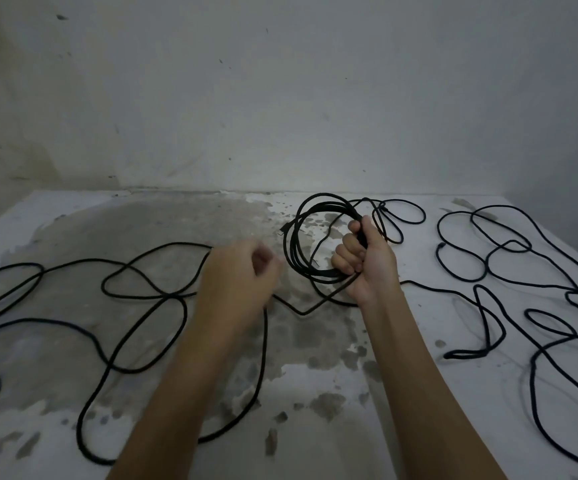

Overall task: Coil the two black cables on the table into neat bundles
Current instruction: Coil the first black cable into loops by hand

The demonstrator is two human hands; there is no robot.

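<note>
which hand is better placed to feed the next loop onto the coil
Left, probably. The right hand grips the coil and is occupied; the left hand sits beside the loose cable trailing across the table on that side. Blur hides whether it holds it.

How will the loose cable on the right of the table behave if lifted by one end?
Probably floppy: the loose cable lies in slack, wandering loops. It would likely drag and snag, since its loops cross each other.
</note>
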